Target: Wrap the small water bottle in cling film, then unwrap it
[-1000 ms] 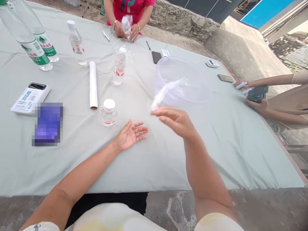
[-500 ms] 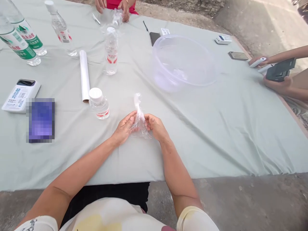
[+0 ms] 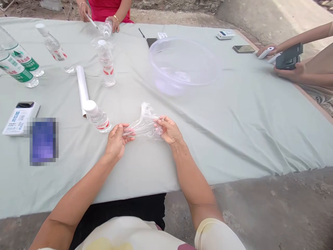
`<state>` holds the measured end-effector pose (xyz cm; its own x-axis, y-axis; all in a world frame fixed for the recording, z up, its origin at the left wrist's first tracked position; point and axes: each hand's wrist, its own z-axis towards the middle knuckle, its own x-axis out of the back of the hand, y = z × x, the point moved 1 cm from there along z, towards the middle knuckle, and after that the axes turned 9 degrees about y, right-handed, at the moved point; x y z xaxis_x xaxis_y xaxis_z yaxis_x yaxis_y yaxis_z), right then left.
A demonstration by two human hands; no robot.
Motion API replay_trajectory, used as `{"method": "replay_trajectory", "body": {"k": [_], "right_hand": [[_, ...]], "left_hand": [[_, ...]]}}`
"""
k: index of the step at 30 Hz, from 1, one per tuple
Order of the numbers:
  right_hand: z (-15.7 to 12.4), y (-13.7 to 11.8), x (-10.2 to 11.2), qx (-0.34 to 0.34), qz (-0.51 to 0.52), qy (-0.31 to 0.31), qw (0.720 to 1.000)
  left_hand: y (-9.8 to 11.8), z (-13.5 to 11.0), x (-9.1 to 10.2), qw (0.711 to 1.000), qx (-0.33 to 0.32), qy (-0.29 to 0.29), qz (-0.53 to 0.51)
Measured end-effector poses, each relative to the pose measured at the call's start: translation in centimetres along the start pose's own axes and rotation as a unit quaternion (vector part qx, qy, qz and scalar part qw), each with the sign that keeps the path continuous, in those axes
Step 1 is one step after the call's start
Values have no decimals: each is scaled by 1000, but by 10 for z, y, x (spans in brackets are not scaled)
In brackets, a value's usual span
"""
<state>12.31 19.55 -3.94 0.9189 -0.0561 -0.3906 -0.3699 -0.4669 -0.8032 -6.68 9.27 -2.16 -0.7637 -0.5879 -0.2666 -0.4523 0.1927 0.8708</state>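
A thin clear plastic bag (image 3: 145, 121) is stretched sideways between my hands, just above the tablecloth. My left hand (image 3: 117, 139) pinches its left side between thumb and fingers. On the other side, my right hand (image 3: 168, 129) grips the bag's right edge. The bag's crumpled top points away from me. Close to my left fingertips stands a small clear bottle (image 3: 100, 119) with a white cap and a red-marked label. Behind that bottle lies a white roll (image 3: 82, 90).
A clear plastic basin (image 3: 182, 83) sits beyond my hands. Water bottles (image 3: 107, 69) stand at the left and centre. A white device (image 3: 20, 118) lies at left. Across the table, a person's hands (image 3: 114, 23) hold a bottle and a pen-like stick. At right, another person's hands (image 3: 288, 71) hold dark objects.
My hands have moved apart, the left one toward the small bottle, pulling the bag from a hanging bunch into a wide stretch. The view has shifted slightly. The person opposite has lifted the pen-like stick.
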Motion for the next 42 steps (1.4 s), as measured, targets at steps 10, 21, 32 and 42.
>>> {"method": "replay_trajectory", "body": {"k": [10, 21, 32, 42], "right_hand": [[0, -23, 20, 37, -89, 64, 993], [-16, -18, 12, 48, -183, -146, 971], [-10, -42, 48, 98, -397, 102, 907], [-20, -41, 41, 401, -447, 150, 786]], "left_hand": [[11, -69, 83, 976, 42, 17, 211], [-7, -15, -25, 658, -287, -44, 695], [5, -9, 31, 728, -225, 50, 645], [-7, -43, 35, 736, -349, 94, 573]]}}
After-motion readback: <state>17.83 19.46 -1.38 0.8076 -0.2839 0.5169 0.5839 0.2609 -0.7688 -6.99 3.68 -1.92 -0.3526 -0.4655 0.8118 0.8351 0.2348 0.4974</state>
